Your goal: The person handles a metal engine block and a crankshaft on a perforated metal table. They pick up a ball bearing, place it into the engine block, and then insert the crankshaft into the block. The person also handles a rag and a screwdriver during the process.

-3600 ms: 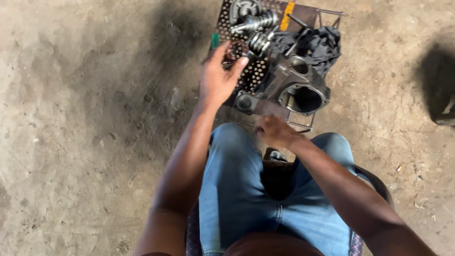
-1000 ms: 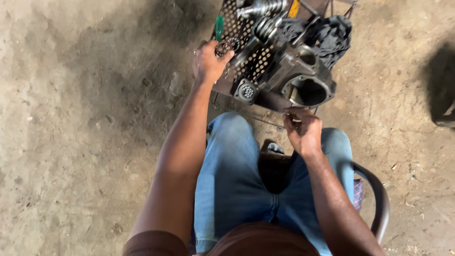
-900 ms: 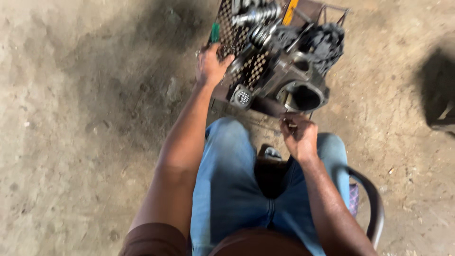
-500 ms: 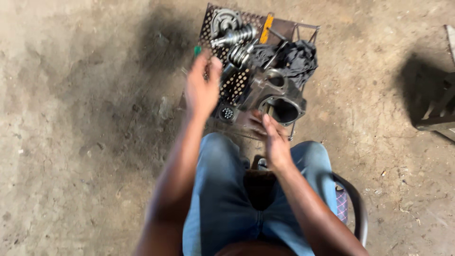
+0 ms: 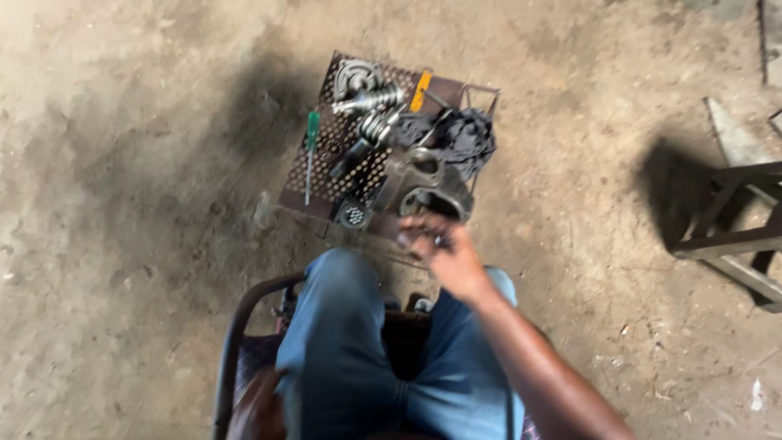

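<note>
Looking down from the head camera, we see our right hand [image 5: 444, 253] reaching forward over the right knee, its fingers [image 5: 417, 231] curled at the near edge of the grey cast-metal engine housing [image 5: 423, 183]. Motion blur hides whether the fingers close on something small or merely touch the casting, so we cannot tell the grip. Our left hand [image 5: 257, 407] rests low beside the left thigh at the chair frame [image 5: 236, 326]; its fingers are largely out of view, and their state cannot be read either.

The housing stands on the near right part of the perforated metal tabletop [image 5: 330, 175], a small rusty stand on the dirt floor [image 5: 122, 204]. Taking the housing as landmark: a dark rag [image 5: 464, 138] lies just behind it, coil springs [image 5: 373, 126] and a round toothed part [image 5: 357, 77] lie behind and to its left, a green-handled screwdriver [image 5: 310, 155] lies well to its left, and a small round ribbed piece [image 5: 353, 214] sits just beside its near left corner.

We judge the housing heavy, rigid and probably oily, with hard edges and open bores. It would be best held with both hands under its flanks or through a bore rim, not by one fingertip pinch.
</note>
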